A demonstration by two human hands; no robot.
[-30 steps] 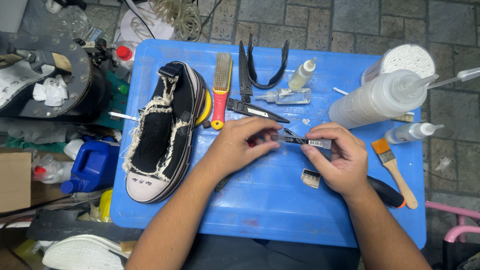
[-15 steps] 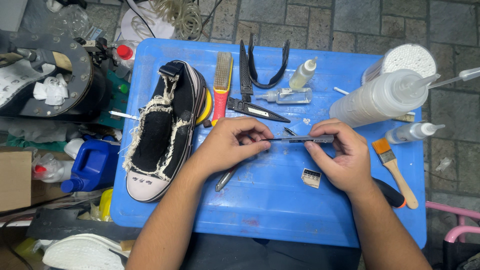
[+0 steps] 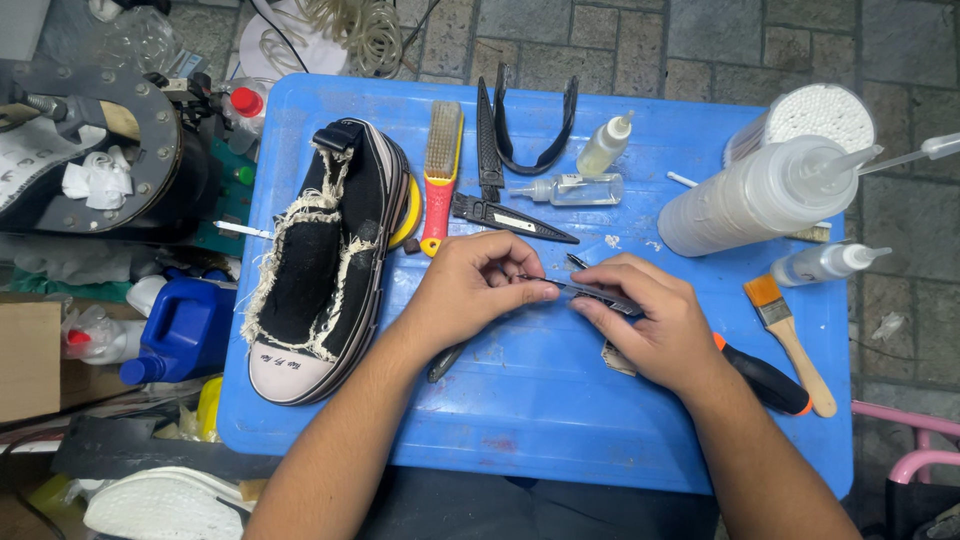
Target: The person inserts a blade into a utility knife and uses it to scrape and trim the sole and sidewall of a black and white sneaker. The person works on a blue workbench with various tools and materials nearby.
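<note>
Both hands meet approx. at centre of the blue table (image 3: 520, 420). Left hand (image 3: 470, 290) and right hand (image 3: 650, 320) share one thin dark metal blade (image 3: 580, 291), held level just above the table. Left grip: thumb and fingertips pinched together on the blade's 9 o'clock end. Right grip: fingers clamped on the 3 o'clock end, thumb on top. Blade runs w/ a slight tilt down toward 4 o'clock.

Under the right hand, at 6 o'clock, a small pale scrap (image 3: 615, 358) lies on the table, partly hidden. A black-handled tool w/ orange collar (image 3: 765, 380) pokes out from behind the right wrist toward 4 o'clock. A dark slim tool (image 3: 445, 362) shows below the left wrist; can't tell what kind.

At 9 o'clock of the left hand: black canvas shoe (image 3: 320, 265) w/ frayed pale edging and white toe cap, sole on edge. At 12 o'clock: brush w/ red-yellow handle (image 3: 438, 180), black knife casing (image 3: 510, 218), black curved strip (image 3: 535, 125), two small clear glue bottles, one upright (image 3: 605, 148) and one lying (image 3: 565, 188). At 2 o'clock: big clear squeeze bottle (image 3: 760, 195) on its side, tub of cotton swabs (image 3: 815, 115), smaller nozzle bottle (image 3: 825, 263), paintbrush w/ wooden handle (image 3: 790, 340).

Off the table at 9 o'clock: blue jug (image 3: 185, 330) and a dark round machine part (image 3: 100, 150).
</note>
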